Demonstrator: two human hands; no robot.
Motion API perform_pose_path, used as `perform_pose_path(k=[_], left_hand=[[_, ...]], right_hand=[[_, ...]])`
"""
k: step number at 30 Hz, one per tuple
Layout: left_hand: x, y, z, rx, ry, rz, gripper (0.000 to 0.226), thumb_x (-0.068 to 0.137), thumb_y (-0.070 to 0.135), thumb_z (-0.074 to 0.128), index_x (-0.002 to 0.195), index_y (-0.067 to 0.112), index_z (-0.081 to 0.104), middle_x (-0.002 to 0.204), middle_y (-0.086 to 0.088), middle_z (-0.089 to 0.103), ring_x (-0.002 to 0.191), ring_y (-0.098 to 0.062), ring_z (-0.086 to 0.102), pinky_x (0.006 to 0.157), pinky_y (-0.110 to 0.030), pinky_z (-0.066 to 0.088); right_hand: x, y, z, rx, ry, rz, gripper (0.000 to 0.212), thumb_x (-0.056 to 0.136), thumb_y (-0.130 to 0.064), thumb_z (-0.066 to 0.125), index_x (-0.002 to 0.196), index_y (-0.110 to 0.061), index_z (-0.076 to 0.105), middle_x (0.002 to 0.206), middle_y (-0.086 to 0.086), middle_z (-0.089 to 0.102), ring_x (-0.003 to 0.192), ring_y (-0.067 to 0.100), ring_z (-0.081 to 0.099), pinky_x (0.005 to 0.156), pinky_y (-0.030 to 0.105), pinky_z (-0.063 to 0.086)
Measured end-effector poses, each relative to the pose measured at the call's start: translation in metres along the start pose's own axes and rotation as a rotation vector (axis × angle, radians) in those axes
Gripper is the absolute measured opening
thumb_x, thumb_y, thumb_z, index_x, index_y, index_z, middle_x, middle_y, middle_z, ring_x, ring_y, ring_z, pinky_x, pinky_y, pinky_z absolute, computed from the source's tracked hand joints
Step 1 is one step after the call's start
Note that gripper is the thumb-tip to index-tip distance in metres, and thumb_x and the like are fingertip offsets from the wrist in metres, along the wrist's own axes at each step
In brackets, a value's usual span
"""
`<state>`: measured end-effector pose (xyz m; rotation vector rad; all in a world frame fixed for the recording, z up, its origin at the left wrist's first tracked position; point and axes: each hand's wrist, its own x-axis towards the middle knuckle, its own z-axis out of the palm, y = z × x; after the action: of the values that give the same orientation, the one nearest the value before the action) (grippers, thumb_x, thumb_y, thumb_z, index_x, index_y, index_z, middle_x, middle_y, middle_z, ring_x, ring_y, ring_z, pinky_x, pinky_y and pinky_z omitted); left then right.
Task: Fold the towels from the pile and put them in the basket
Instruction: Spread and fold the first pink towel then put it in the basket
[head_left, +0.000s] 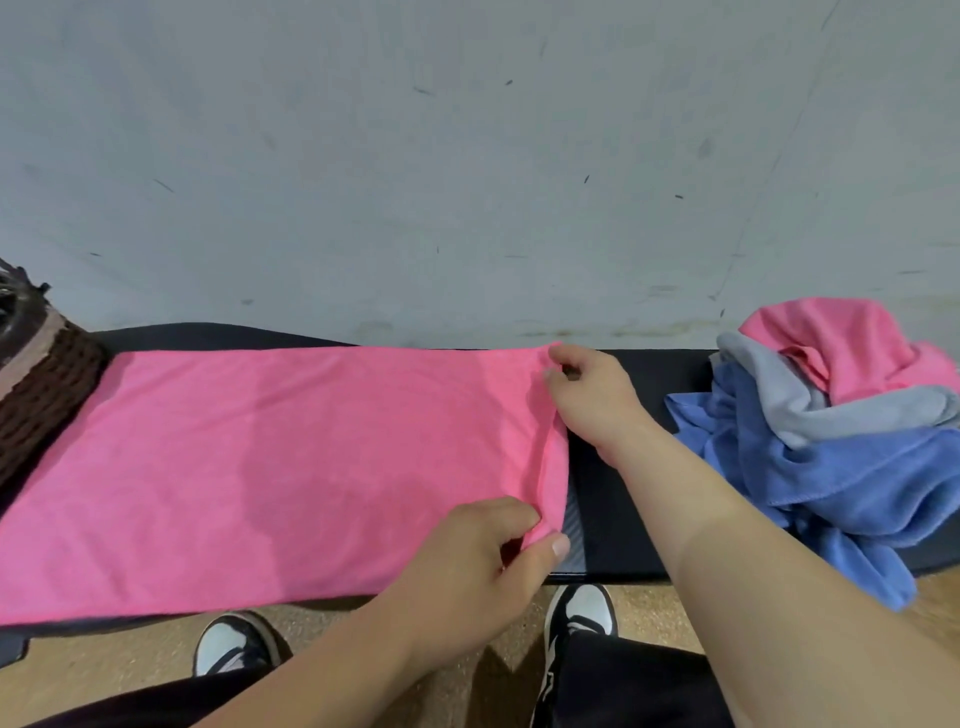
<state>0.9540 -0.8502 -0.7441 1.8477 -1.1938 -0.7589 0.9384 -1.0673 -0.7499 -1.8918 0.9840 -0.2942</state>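
A pink towel (270, 467) lies spread flat, long side left to right, on a dark table (623, 519), filling the view from 9 o'clock to the centre. The left hand (467, 566) pinches its near right corner, close to 6 o'clock, with thumb and fingers (550, 550) closed on the cloth. The right hand (592, 395), just right of centre, pinches the far right corner the same way.

This looks like the first fold. Both corners should lift together, travel toward 9 o'clock and land square on the left edge, with the cloth kept taut.

The pile (831, 415) of pink, grey and blue towels sits far out at 3 o'clock; how many it holds is unclear. The brown woven basket (41, 384) at 9 o'clock is cut off and its inside is hidden. The towel's near left corner runs out of view.
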Motion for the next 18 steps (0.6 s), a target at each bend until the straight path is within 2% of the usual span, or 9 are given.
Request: perform_pose_path(k=[3, 7, 9, 10, 12, 13, 15, 16, 18], left_hand=[[0.001, 0.003, -0.003, -0.092, 0.023, -0.014, 0.050, 0.105, 0.041, 0.054, 0.068, 0.009, 0.040, 0.063, 0.008, 0.031, 0.060, -0.006, 0.032, 0.059, -0.029, 0.029], [0.006, 0.014, -0.001, -0.155, 0.034, -0.027, 0.054, 0.105, 0.045, 0.050, 0.070, 0.006, 0.040, 0.066, -0.009, 0.036, 0.059, -0.009, 0.034, 0.059, -0.030, 0.031], [0.009, 0.024, 0.007, -0.188, 0.018, -0.054, 0.055, 0.104, 0.049, 0.049, 0.070, 0.007, 0.040, 0.061, -0.006, 0.034, 0.057, -0.011, 0.034, 0.059, -0.032, 0.031], [0.012, 0.030, 0.012, -0.210, 0.005, -0.064, 0.055, 0.104, 0.050, 0.049, 0.068, 0.009, 0.039, 0.059, -0.001, 0.033, 0.055, -0.012, 0.034, 0.058, -0.033, 0.031], [0.019, 0.041, 0.024, -0.288, -0.042, -0.067, 0.054, 0.105, 0.049, 0.050, 0.064, 0.016, 0.039, 0.055, 0.007, 0.032, 0.051, -0.013, 0.032, 0.056, -0.033, 0.029], [0.022, 0.044, 0.031, -0.335, -0.072, -0.069, 0.053, 0.105, 0.047, 0.051, 0.063, 0.017, 0.039, 0.053, 0.009, 0.031, 0.050, -0.013, 0.031, 0.056, -0.033, 0.028], [0.025, 0.052, 0.037, -0.424, -0.109, -0.054, 0.053, 0.105, 0.045, 0.053, 0.063, 0.016, 0.037, 0.052, 0.007, 0.030, 0.048, -0.013, 0.028, 0.055, -0.034, 0.025], [0.024, 0.055, 0.037, -0.449, -0.110, -0.031, 0.054, 0.104, 0.045, 0.054, 0.064, 0.013, 0.036, 0.053, 0.005, 0.029, 0.049, -0.014, 0.027, 0.055, -0.035, 0.024], [0.020, 0.058, 0.027, -0.397, -0.057, -0.006, 0.055, 0.103, 0.040, 0.058, 0.065, 0.006, 0.038, 0.057, 0.002, 0.030, 0.052, -0.013, 0.030, 0.054, -0.033, 0.027]], right_hand=[[0.000, -0.007, 0.005, -0.041, 0.034, 0.014, 0.035, 0.099, -0.009, 0.052, 0.131, 0.000, 0.065, 0.117, 0.021, 0.071, 0.105, 0.037, 0.067, 0.095, 0.045, 0.054], [0.000, -0.006, -0.005, -0.038, 0.213, 0.051, 0.026, 0.090, -0.012, 0.065, 0.114, -0.003, 0.072, 0.104, 0.022, 0.073, 0.098, 0.040, 0.068, 0.088, 0.048, 0.058], [-0.004, -0.005, -0.015, 0.011, 0.312, 0.088, 0.022, 0.090, -0.013, 0.062, 0.106, -0.006, 0.075, 0.096, 0.019, 0.075, 0.091, 0.039, 0.069, 0.082, 0.047, 0.060], [-0.006, -0.005, -0.022, 0.037, 0.334, 0.099, 0.021, 0.091, -0.013, 0.058, 0.102, -0.008, 0.075, 0.087, 0.016, 0.074, 0.081, 0.038, 0.068, 0.075, 0.045, 0.060], [-0.010, -0.009, -0.036, 0.084, 0.358, 0.109, 0.019, 0.089, -0.012, 0.050, 0.087, -0.007, 0.069, 0.062, 0.007, 0.057, 0.058, 0.030, 0.049, 0.056, 0.037, 0.046], [-0.013, -0.011, -0.044, 0.109, 0.366, 0.116, 0.014, 0.087, -0.010, 0.048, 0.081, -0.005, 0.060, 0.057, 0.003, 0.044, 0.055, 0.024, 0.038, 0.053, 0.033, 0.035], [-0.019, -0.018, -0.058, 0.182, 0.374, 0.134, 0.014, 0.083, -0.006, 0.045, 0.087, -0.003, 0.058, 0.060, 0.002, 0.039, 0.059, 0.018, 0.033, 0.056, 0.031, 0.028], [-0.023, -0.022, -0.064, 0.234, 0.369, 0.133, 0.026, 0.080, -0.004, 0.044, 0.100, 0.002, 0.060, 0.066, 0.005, 0.044, 0.064, 0.018, 0.035, 0.059, 0.032, 0.029], [-0.032, -0.032, -0.070, 0.315, 0.322, 0.120, 0.044, 0.081, 0.001, 0.043, 0.123, 0.006, 0.053, 0.079, 0.015, 0.061, 0.072, 0.020, 0.044, 0.066, 0.034, 0.034]])
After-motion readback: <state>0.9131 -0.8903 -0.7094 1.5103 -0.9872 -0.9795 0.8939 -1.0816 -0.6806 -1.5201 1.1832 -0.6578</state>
